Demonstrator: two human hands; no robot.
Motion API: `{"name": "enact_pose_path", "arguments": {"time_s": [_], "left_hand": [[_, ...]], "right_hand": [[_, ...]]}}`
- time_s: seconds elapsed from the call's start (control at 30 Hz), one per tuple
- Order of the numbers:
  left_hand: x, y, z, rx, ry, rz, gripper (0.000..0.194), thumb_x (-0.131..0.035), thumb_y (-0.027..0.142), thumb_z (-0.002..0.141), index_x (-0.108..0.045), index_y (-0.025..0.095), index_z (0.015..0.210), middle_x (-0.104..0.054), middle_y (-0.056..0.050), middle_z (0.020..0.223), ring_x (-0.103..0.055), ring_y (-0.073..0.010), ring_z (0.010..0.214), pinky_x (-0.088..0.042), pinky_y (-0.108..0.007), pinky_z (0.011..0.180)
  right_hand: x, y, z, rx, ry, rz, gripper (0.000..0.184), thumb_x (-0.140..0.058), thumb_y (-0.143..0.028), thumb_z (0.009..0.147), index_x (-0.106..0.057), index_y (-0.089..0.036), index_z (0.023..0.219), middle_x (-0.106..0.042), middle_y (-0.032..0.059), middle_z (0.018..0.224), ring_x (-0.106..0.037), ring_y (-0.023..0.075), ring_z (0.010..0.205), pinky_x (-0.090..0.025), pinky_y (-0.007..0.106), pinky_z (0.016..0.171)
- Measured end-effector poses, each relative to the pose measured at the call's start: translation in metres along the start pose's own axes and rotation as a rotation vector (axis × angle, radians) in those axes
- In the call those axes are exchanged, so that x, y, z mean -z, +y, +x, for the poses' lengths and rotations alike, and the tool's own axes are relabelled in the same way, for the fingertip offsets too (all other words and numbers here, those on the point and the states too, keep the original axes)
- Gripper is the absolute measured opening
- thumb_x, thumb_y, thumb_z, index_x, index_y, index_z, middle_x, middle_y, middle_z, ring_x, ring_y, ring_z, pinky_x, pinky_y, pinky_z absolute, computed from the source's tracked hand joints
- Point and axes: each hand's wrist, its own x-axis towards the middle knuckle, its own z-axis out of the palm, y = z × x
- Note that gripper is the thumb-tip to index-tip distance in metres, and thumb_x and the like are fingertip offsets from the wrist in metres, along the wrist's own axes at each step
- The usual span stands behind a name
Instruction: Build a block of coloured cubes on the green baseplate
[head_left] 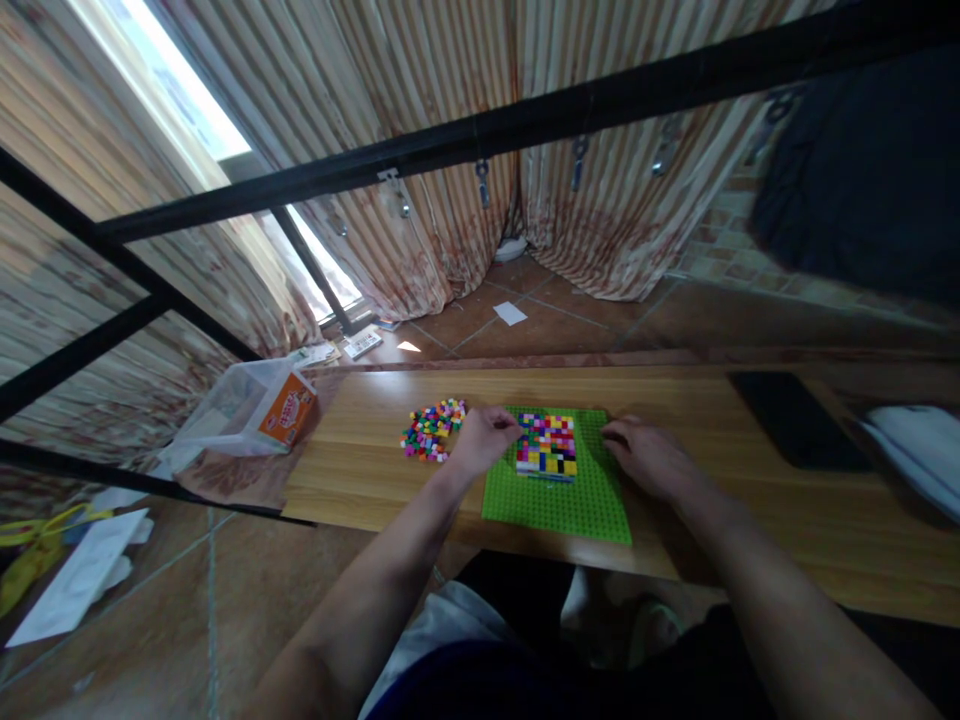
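Note:
A green studded baseplate lies on the wooden bench, carrying a square patch of small multicoloured toy bricks. At the patch's upper left edge, my left hand has thumb and fingers pinched together; whatever is between them is too small to make out. Just left of that hand, a loose pile of coloured bricks is spread on the wood. My right hand rests at the baseplate's right edge with its fingers curled together. Its fingertips overlap the green edge, and what they hold, if anything, is hidden.
The long wooden bench runs across the view. On its right lie a dark flat object and a white item. A clear plastic box with an orange label stands at the left end. A black metal bar crosses before the curtains.

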Motion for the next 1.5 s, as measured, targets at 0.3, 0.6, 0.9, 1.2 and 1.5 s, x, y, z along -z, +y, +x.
{"name": "enact_pose_path", "arguments": {"time_s": [0.3,0.6,0.9,1.2,1.5], "left_hand": [[0.009,-0.010,-0.019,-0.026,-0.010,-0.125,0.012,-0.063,0.026,0.072,-0.063,0.015,0.067,-0.056,0.003,0.060,-0.049,-0.0084,0.058,-0.038,-0.020,0.057],[0.065,-0.035,-0.049,-0.061,0.147,-0.007,0.016,-0.063,0.033,0.072,-0.061,0.017,0.069,-0.060,0.001,0.065,-0.053,-0.0112,0.064,-0.041,-0.023,0.064],[0.115,-0.074,-0.093,-0.088,0.422,0.278,0.023,-0.063,0.033,0.078,-0.067,0.019,0.096,-0.067,-0.006,0.092,-0.063,-0.0188,0.087,-0.051,-0.034,0.083],[0.112,-0.080,-0.076,-0.152,0.288,0.673,0.098,-0.082,0.050,0.061,-0.039,0.020,0.143,-0.040,-0.020,0.148,-0.039,-0.0381,0.137,-0.034,-0.054,0.110],[0.117,-0.091,-0.055,-0.247,0.183,0.685,0.099,-0.076,0.053,0.067,-0.032,0.017,0.147,-0.044,-0.019,0.146,-0.041,-0.0345,0.136,-0.029,-0.051,0.113]], "right_hand": [[0.003,0.001,0.000,0.003,-0.016,0.013,0.025,-0.047,-0.023,0.093,-0.071,-0.020,0.099,-0.067,0.0088,0.104,-0.065,0.0203,0.087,-0.045,0.030,0.080],[-0.004,0.008,0.001,0.037,0.028,0.028,0.021,-0.051,-0.022,0.090,-0.071,-0.021,0.096,-0.069,0.0068,0.098,-0.064,0.0191,0.086,-0.047,0.030,0.079],[0.010,0.019,-0.022,-0.037,0.242,0.194,0.028,-0.048,-0.036,0.090,-0.069,-0.020,0.098,-0.073,0.0096,0.101,-0.069,0.0257,0.090,-0.052,0.038,0.081],[0.001,-0.134,-0.030,0.160,0.279,0.357,0.025,-0.045,-0.032,0.095,-0.068,-0.026,0.100,-0.069,0.0075,0.109,-0.066,0.0233,0.101,-0.052,0.038,0.089],[-0.046,-0.237,0.066,0.226,0.097,0.203,0.030,-0.050,-0.019,0.093,-0.066,-0.022,0.118,-0.062,0.0093,0.119,-0.059,0.0211,0.109,-0.045,0.035,0.099]]}}
